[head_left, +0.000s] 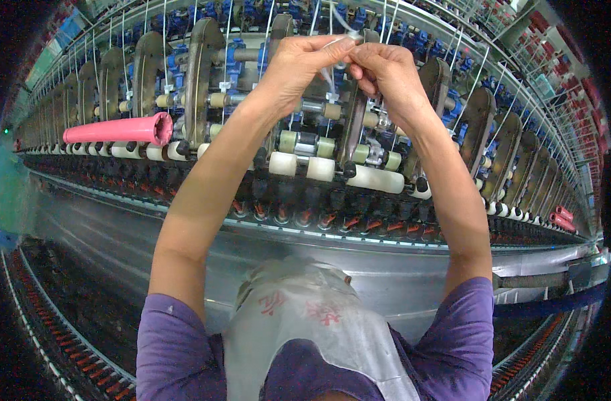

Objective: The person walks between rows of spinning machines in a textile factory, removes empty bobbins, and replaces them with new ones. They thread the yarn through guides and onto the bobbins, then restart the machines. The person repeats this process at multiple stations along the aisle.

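Both arms reach up and forward over a long spinning frame, and the hands meet at the top middle of the head view. My left hand [304,65] is closed, its thumb and forefinger pinching a soft white fibre strand [343,20]. Close against it, my right hand [393,72] is also closed, its fingertips pressed together at the same strand. One part of the strand rises above the fingers, and a loose wisp hangs below my left hand. Behind and under the hands stand a dark pressure arm [356,127] and pale green rollers [307,144].
A pink tube [111,130] lies across the rollers at left; smaller pink tubes [562,218] lie far right. White rollers [377,179] run along the machine's front, above a row of orange-tipped parts [328,219]. A metal ledge [118,214] lies between the machine and me.
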Demonstrator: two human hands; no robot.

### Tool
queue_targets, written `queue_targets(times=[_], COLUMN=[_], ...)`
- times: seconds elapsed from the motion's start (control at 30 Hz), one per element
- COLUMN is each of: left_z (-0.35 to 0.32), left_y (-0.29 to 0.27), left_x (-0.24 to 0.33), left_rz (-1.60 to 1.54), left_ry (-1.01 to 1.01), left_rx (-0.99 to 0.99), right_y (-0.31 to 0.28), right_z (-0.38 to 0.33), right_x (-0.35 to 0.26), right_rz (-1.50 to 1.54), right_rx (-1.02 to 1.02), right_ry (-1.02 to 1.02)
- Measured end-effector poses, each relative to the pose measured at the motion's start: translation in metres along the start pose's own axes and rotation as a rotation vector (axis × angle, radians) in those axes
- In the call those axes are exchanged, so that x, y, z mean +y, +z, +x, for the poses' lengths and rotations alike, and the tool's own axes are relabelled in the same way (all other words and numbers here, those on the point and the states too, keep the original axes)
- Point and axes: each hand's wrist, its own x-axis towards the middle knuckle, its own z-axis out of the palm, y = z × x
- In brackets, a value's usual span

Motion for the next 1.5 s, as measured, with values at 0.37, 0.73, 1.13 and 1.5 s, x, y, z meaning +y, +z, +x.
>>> queue_targets(times=[0.37, 0.73, 1.13, 1.5], left_z=[0.031, 0.028, 0.004, -0.001], left_y=[-0.022, -0.030, -0.026, -0.077], left_x=[0.008, -0.036, -0.018, 0.050], left_rz=[0.734, 1.630, 1.828, 1.755], left_ry=[0.469, 0.498, 0.556, 0.651], left_rx=[0.479, -0.612, -0.633, -0.122], right_y=[-0.009, 0.011, 0.003, 0.011], right_z=[-0.008, 0.030, 0.065, 0.072], right_x=[0.009, -0.006, 0.004, 0.023], right_rz=[-1.173, -1.823, -1.753, -1.683], right_rx=[-0.145, -0.490, -0.463, -0.600], right_ry=[-0.515, -0.912, -0.724, -0.642])
